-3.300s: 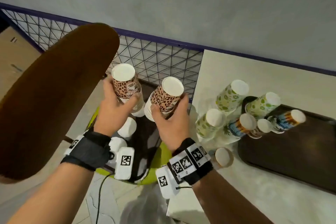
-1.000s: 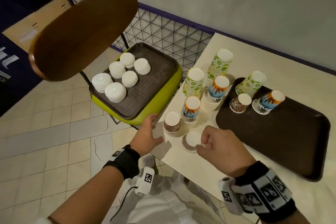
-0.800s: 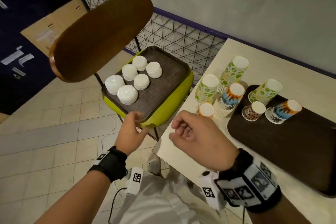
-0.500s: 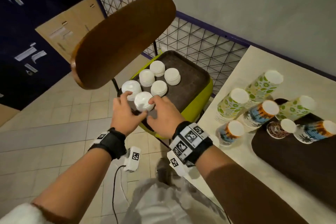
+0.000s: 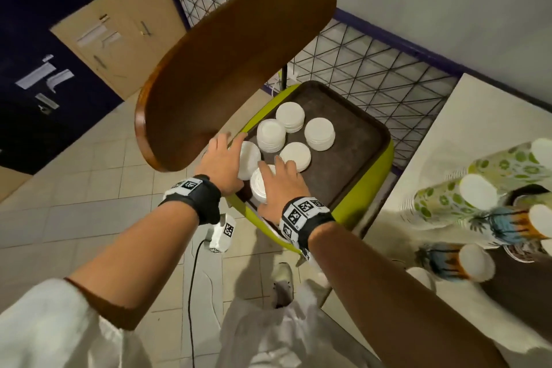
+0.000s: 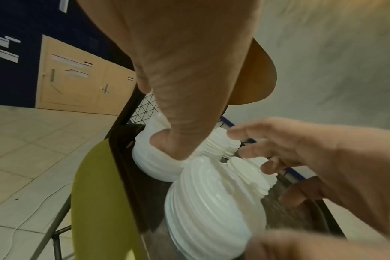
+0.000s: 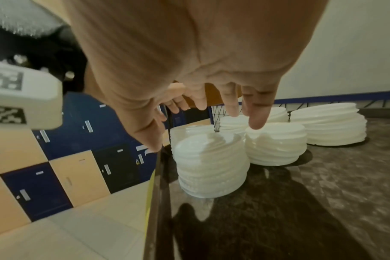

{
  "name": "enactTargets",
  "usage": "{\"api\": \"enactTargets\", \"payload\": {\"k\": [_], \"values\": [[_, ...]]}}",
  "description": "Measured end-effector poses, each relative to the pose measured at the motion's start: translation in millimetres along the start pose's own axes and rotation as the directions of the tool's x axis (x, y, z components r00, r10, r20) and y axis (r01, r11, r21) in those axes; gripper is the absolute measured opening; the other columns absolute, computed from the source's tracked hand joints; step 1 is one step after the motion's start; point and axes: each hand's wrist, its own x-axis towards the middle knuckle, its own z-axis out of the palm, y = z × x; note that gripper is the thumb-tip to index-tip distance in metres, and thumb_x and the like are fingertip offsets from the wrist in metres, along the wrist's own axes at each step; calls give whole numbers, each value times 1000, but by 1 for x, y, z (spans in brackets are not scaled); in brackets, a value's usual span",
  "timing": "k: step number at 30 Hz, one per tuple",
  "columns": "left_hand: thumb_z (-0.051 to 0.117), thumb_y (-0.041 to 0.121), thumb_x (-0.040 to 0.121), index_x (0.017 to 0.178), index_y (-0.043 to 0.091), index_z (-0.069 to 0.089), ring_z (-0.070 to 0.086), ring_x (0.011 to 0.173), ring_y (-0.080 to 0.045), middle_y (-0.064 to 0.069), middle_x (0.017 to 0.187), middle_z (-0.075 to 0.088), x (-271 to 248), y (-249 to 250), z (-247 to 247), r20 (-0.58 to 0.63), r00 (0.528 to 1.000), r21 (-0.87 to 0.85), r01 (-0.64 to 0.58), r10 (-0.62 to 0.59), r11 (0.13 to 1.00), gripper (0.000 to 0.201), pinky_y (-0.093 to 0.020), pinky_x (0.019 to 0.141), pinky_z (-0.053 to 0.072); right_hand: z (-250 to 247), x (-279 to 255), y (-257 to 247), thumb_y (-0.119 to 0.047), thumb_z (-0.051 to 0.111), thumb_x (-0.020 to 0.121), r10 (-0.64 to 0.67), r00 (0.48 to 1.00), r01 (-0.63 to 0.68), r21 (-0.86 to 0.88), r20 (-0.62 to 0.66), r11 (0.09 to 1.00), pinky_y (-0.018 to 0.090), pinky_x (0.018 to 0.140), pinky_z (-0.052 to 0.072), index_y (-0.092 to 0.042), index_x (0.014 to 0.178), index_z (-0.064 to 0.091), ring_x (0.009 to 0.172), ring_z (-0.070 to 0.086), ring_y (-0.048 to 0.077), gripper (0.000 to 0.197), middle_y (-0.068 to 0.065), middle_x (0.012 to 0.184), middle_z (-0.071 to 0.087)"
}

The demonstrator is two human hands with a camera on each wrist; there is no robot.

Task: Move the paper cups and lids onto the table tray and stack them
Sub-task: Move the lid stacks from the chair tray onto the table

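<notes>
Several stacks of white lids stand on a brown tray [image 5: 352,152] on the green chair seat. My left hand [image 5: 227,158] wraps the leftmost lid stack [image 5: 249,155], and its thumb presses into that stack's side [image 6: 154,163]. My right hand [image 5: 277,176] hovers with fingers spread over the nearest lid stack [image 5: 257,185] [image 7: 209,167], not gripping it. Stacked paper cups [image 5: 442,203] stand on the table at the right, beside the dark table tray [image 5: 513,281], which is cut off by the frame edge.
The chair's brown backrest [image 5: 233,63] overhangs the left side of the seat, close above my left hand. A wire mesh fence [image 5: 373,69] runs behind the chair. The white table [image 5: 454,128] is to the right. A black cable [image 5: 194,278] lies on the tiled floor.
Both hands left the table edge and reached to the chair tray. In the last half second my left hand shifted onto the leftmost lid stack, and my right hand spread over the nearest one.
</notes>
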Motion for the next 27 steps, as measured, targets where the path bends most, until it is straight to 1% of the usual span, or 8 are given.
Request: {"api": "enactTargets", "payload": {"k": [3, 8, 11, 15, 18, 21, 24, 27], "values": [[88, 41, 71, 160, 20, 20, 22, 149, -41, -16, 160, 27, 15, -4, 3, 64, 998, -55, 6, -2, 998, 114, -58, 120, 32, 11, 11, -2, -45, 75, 77, -7, 1000, 8, -89, 12, 996, 47, 107, 36, -21, 152, 23, 136, 28, 39, 94, 21, 157, 24], [90, 39, 68, 154, 18, 29, 34, 140, -37, -13, 153, 39, 27, -6, 7, 116, 993, -96, -11, 22, 995, 108, -53, 117, 35, 24, 15, 1, -39, 72, 83, -23, 999, 27, -135, 29, 990, 47, 102, 40, -31, 151, 25, 133, 30, 41, 83, 23, 157, 22], [92, 37, 67, 147, 19, 35, 38, 137, -34, -9, 148, 42, 31, -8, 11, 150, 988, -94, -13, 27, 995, 100, -50, 115, 39, 27, 19, 1, -30, 69, 85, -18, 1000, 19, -147, 6, 989, 46, 100, 42, -35, 148, 28, 130, 32, 40, 76, 21, 154, 27], [95, 34, 64, 140, 20, 38, 44, 132, -32, -8, 142, 46, 37, -7, 16, 163, 987, -119, 9, 10, 993, 96, -52, 113, 43, 29, 24, 2, -29, 71, 82, -17, 1000, 17, -141, -4, 990, 44, 96, 43, -34, 144, 31, 121, 37, 37, 74, 16, 142, 38], [95, 34, 63, 139, 20, 38, 45, 131, -31, -8, 141, 48, 42, -7, 17, 163, 986, -86, -5, 19, 996, 96, -52, 112, 44, 30, 26, 5, -35, 76, 77, -12, 1000, 14, -103, 22, 995, 44, 96, 43, -35, 147, 25, 122, 36, 36, 86, 14, 141, 34], [96, 33, 59, 145, 24, 32, 44, 133, -32, -7, 145, 47, 45, -6, 18, 161, 987, -67, -14, 25, 998, 108, -53, 112, 45, 31, 23, 7, -45, 78, 75, -19, 996, 27, -90, 84, 996, 47, 99, 43, -38, 151, 17, 125, 34, 38, 97, 15, 144, 27], [97, 38, 57, 152, 25, 27, 43, 134, -34, -9, 143, 44, 45, -5, 20, 181, 983, -18, -8, 11, 1000, 118, -54, 109, 47, 33, 18, 8, -51, 76, 74, -10, 992, 23, -107, 126, 994, 48, 100, 42, -38, 150, 23, 127, 31, 40, 94, 16, 146, 21], [93, 48, 59, 148, 22, 33, 47, 127, -33, -11, 134, 46, 44, -3, 21, 213, 977, 58, -13, 0, 998, 111, -51, 103, 51, 38, 16, 9, -51, 72, 74, 9, 993, 5, -118, 121, 993, 49, 98, 41, -37, 147, 27, 127, 31, 40, 86, 15, 147, 21]]}}
